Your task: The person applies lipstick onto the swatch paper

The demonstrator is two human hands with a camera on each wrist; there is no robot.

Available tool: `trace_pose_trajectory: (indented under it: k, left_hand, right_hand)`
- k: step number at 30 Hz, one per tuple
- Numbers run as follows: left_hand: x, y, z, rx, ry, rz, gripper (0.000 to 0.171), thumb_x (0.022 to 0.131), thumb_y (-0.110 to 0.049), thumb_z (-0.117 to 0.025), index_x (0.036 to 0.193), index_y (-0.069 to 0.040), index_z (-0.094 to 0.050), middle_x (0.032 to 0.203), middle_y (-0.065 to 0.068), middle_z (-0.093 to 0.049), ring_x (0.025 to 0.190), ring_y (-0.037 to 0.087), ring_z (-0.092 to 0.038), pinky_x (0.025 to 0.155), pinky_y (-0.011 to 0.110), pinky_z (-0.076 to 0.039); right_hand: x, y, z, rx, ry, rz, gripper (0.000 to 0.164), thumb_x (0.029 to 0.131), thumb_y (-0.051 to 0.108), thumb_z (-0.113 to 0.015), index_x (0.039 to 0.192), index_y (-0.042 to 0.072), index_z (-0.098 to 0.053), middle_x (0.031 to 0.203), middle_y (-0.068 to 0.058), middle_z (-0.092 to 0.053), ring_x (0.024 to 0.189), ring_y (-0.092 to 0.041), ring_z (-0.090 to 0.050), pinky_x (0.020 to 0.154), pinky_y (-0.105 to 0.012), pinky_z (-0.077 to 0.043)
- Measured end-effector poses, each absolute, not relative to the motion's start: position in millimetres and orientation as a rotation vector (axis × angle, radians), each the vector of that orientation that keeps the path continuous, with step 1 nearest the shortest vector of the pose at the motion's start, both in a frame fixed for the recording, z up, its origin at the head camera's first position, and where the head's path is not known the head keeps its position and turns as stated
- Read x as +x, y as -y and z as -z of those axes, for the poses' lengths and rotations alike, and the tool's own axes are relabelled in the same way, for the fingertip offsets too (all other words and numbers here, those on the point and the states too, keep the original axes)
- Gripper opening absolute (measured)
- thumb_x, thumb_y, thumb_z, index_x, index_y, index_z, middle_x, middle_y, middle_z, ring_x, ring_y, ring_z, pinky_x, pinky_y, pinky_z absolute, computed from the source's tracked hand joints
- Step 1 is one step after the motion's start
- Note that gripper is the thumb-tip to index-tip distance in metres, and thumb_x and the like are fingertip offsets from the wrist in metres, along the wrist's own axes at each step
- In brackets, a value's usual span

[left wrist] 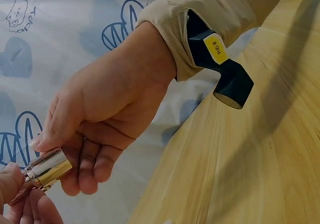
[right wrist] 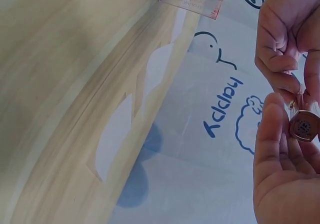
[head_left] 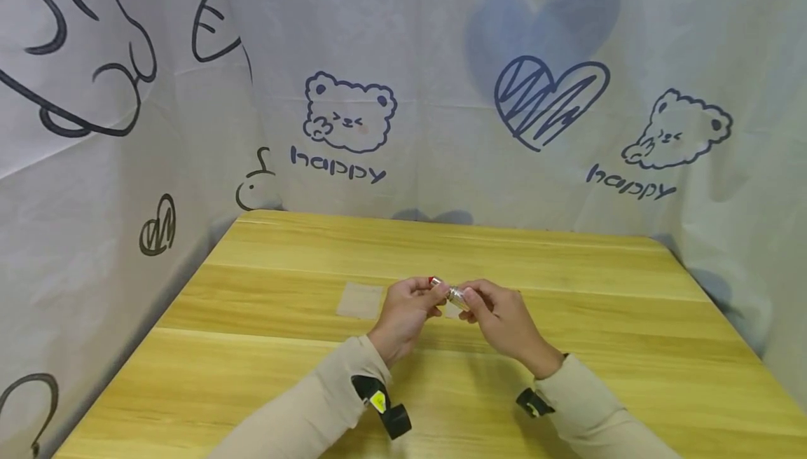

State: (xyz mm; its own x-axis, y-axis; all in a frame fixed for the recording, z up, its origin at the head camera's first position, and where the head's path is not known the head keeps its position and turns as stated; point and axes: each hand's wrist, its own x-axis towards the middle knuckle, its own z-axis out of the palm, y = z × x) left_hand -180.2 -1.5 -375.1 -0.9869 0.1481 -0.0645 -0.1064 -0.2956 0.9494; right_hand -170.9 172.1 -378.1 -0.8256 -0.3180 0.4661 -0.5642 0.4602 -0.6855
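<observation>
Both hands meet over the middle of the table around a small, shiny metallic lipstick (head_left: 457, 296) with a red spot at its far left end. My left hand (head_left: 406, 312) pinches the narrower end on the left. My right hand (head_left: 509, 317) grips the wider silver part between thumb and fingers. In the left wrist view, the lipstick (left wrist: 50, 167) shows a gold-silver cylinder under the right thumb, its narrow end among the left fingers (left wrist: 31, 211). A round, labelled base faces the right wrist camera. Fingers hide parts of the lipstick.
A pale beige square (head_left: 359, 300) lies on the wooden table (head_left: 252, 375), left of the hands. Another pale piece (head_left: 452, 310) shows beneath the hands. The right wrist view has a clear strip with red print (right wrist: 190, 1). Patterned white curtains (head_left: 429, 165) enclose the table.
</observation>
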Motion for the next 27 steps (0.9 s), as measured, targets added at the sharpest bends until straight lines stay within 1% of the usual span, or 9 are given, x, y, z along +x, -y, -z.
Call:
trace_pose_trajectory:
  k: [3,6,8,11,15,17,21,25,27]
  left_hand:
    - [-180.3,0.5,375.5,0.029,-1.753,-2.424,0.021,0.094,-0.01,-0.065,0.104,0.008,-0.06,0.088,0.006,-0.063,0.079,0.013,-0.059,0.068,0.025,-0.052]
    - [-181.1,0.1,376.1,0.003,-1.752,-2.436,0.019,0.094,-0.008,-0.064,0.103,0.008,-0.061,0.087,0.006,-0.063,0.078,0.014,-0.06,0.066,0.023,-0.051]
    - [-181.5,0.0,376.2,-0.001,-1.75,-2.438,0.018,0.094,-0.007,-0.064,0.103,0.009,-0.061,0.087,0.006,-0.063,0.079,0.014,-0.06,0.065,0.022,-0.051]
    - [-181.9,0.0,376.3,0.005,-1.756,-2.429,0.02,0.094,-0.009,-0.065,0.104,0.008,-0.061,0.088,0.006,-0.063,0.079,0.014,-0.06,0.066,0.023,-0.051]
    - [-181.1,0.4,376.0,0.008,-1.763,-2.417,0.02,0.094,-0.01,-0.065,0.102,0.007,-0.061,0.088,0.007,-0.063,0.079,0.013,-0.06,0.068,0.024,-0.052]
    - [-180.5,0.5,375.9,0.01,-1.763,-2.415,0.02,0.093,-0.011,-0.066,0.102,0.007,-0.061,0.088,0.007,-0.063,0.079,0.014,-0.06,0.069,0.024,-0.052]
    - [-180.2,-0.2,376.4,0.008,-1.758,-2.418,0.018,0.093,-0.011,-0.066,0.1,0.006,-0.061,0.088,0.006,-0.063,0.079,0.014,-0.059,0.068,0.024,-0.052]
    - [-180.1,-0.4,376.6,0.009,-1.752,-2.428,0.017,0.094,-0.011,-0.066,0.098,0.005,-0.061,0.087,0.005,-0.063,0.079,0.014,-0.059,0.069,0.024,-0.051]
    - [-180.0,0.0,376.5,0.016,-1.747,-2.432,0.016,0.094,-0.011,-0.066,0.098,0.004,-0.061,0.087,0.005,-0.062,0.079,0.014,-0.059,0.069,0.025,-0.051]
  right_hand:
    - [-170.1,-171.6,376.7,0.734,2.458,-1.248,0.021,0.096,0.01,-0.061,0.112,-0.003,-0.065,0.094,-0.01,-0.07,0.075,-0.016,-0.068,0.065,-0.027,-0.056]
    - [-169.5,-170.8,375.4,0.725,2.443,-1.213,0.032,0.087,0.01,-0.073,0.115,-0.002,-0.063,0.097,-0.009,-0.069,0.079,-0.016,-0.066,0.068,-0.028,-0.056]
    - [-169.4,-170.3,375.1,0.728,2.417,-1.21,0.035,0.083,0.008,-0.078,0.113,-0.001,-0.064,0.096,-0.008,-0.068,0.078,-0.015,-0.065,0.068,-0.028,-0.057]
    - [-170.0,-170.0,375.7,0.727,2.384,-1.203,0.028,0.081,0.005,-0.078,0.107,0.001,-0.066,0.091,-0.005,-0.068,0.074,-0.011,-0.064,0.065,-0.027,-0.056]
    - [-170.9,-171.4,377.4,0.754,2.367,-1.207,0.014,0.088,0.004,-0.071,0.101,0.001,-0.069,0.086,-0.004,-0.07,0.067,-0.008,-0.064,0.059,-0.025,-0.055]
    - [-171.1,-172.4,377.8,0.769,2.378,-1.221,0.012,0.091,0.004,-0.067,0.102,0.0,-0.07,0.085,-0.005,-0.071,0.066,-0.008,-0.065,0.057,-0.025,-0.054]
    - [-170.2,-173.0,376.7,0.744,2.437,-1.215,0.016,0.093,0.008,-0.065,0.106,0.0,-0.07,0.091,-0.006,-0.072,0.07,-0.011,-0.066,0.06,-0.025,-0.055]
    - [-169.6,-171.8,375.9,0.724,2.442,-1.175,0.028,0.085,0.011,-0.076,0.111,0.001,-0.069,0.099,-0.008,-0.069,0.076,-0.014,-0.067,0.066,-0.025,-0.056]
    - [-170.0,-171.0,376.1,0.741,2.416,-1.16,0.032,0.082,0.011,-0.079,0.11,0.001,-0.069,0.098,-0.008,-0.068,0.077,-0.014,-0.066,0.067,-0.025,-0.056]
